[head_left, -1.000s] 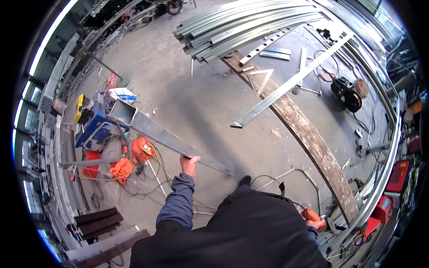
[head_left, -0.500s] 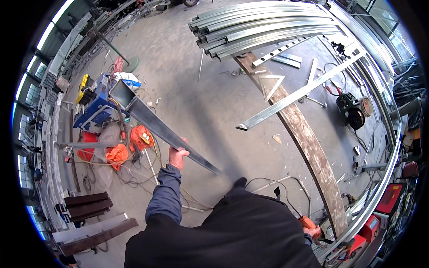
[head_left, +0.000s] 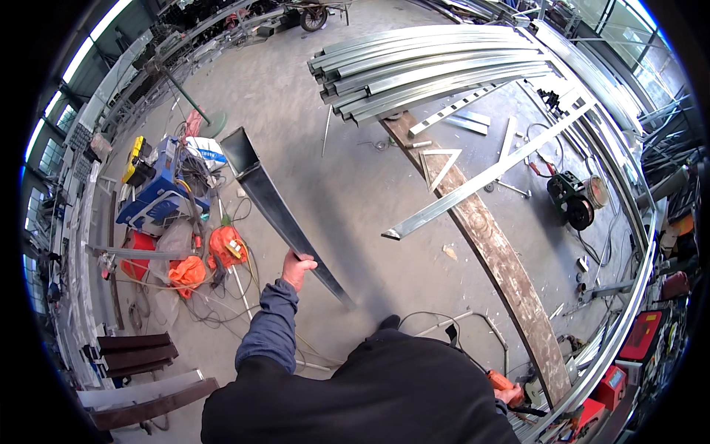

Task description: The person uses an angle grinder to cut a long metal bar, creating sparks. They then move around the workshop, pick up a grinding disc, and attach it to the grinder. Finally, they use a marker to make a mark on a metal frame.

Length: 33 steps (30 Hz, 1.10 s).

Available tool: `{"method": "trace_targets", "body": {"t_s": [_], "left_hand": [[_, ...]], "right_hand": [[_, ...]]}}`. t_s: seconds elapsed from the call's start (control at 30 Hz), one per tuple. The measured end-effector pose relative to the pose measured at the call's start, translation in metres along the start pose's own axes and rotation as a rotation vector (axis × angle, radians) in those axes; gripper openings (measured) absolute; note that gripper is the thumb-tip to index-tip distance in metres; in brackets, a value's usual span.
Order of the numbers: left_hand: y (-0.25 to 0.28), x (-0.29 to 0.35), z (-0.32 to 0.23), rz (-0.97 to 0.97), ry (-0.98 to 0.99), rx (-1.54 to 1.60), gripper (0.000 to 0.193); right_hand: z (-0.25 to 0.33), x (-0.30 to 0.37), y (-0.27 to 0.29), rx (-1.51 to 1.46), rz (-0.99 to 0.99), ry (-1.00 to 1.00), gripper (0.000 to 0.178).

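Observation:
My left hand (head_left: 299, 269) is closed around a long grey square metal tube (head_left: 275, 207), with the thumb lying across its side. The tube stands tilted, its open square end raised toward the far left and its lower end near the floor ahead of my foot. Low at the right, beside my hip, my right hand (head_left: 509, 397) is wrapped round an orange power tool (head_left: 500, 379) with a cord. The tool's working end is too small and partly hidden to tell its exact kind.
Galvanized square tubes (head_left: 429, 63) lie stacked at the far side. A long brown plank (head_left: 492, 255) carries a triangular piece (head_left: 441, 166) and a cut tube (head_left: 481, 177). Cables, orange bags (head_left: 187, 275) and a blue machine (head_left: 159, 200) crowd the left; a wire-spool unit (head_left: 573, 201) sits right.
The tube's raised end has swung right and stands steeper, still in my left hand. My right hand with the orange tool has shifted slightly left and lower. The view has tilted a little upward.

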<state>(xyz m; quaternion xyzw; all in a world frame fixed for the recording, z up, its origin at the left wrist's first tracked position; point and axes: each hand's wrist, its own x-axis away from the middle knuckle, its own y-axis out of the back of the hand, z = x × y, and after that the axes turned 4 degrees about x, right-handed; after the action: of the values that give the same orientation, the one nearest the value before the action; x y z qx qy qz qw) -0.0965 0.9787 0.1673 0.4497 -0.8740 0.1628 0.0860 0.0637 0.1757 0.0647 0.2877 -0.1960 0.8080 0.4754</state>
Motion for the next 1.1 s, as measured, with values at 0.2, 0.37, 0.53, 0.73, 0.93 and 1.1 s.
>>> {"method": "trace_targets", "body": {"t_s": [0.2, 0.37, 0.53, 0.73, 0.93, 1.1], "left_hand": [[-0.021, 0.001, -0.003, -0.015, -0.075, 0.065, 0.054], [-0.018, -0.035, -0.009, -0.040, -0.164, 0.166, 0.050], [-0.016, -0.084, -0.044, 0.011, -0.258, 0.157, 0.049], [-0.004, -0.113, -0.030, 0.054, -0.230, 0.147, 0.045], [-0.020, -0.133, -0.029, 0.074, -0.178, 0.141, 0.042], [-0.031, -0.149, -0.033, 0.119, -0.188, 0.135, 0.046]], "right_hand": [[0.002, 0.018, 0.008, 0.168, 0.008, 0.051, 0.068], [0.033, 0.102, -0.018, 0.198, -0.060, 0.152, 0.070], [0.034, 0.044, 0.005, -0.037, 0.035, 0.131, 0.043], [0.022, 0.062, -0.006, -0.054, 0.007, 0.146, 0.051], [0.013, 0.017, 0.041, -0.047, 0.108, 0.078, 0.047], [0.007, 0.020, 0.048, -0.093, 0.065, 0.059, 0.043]]}}
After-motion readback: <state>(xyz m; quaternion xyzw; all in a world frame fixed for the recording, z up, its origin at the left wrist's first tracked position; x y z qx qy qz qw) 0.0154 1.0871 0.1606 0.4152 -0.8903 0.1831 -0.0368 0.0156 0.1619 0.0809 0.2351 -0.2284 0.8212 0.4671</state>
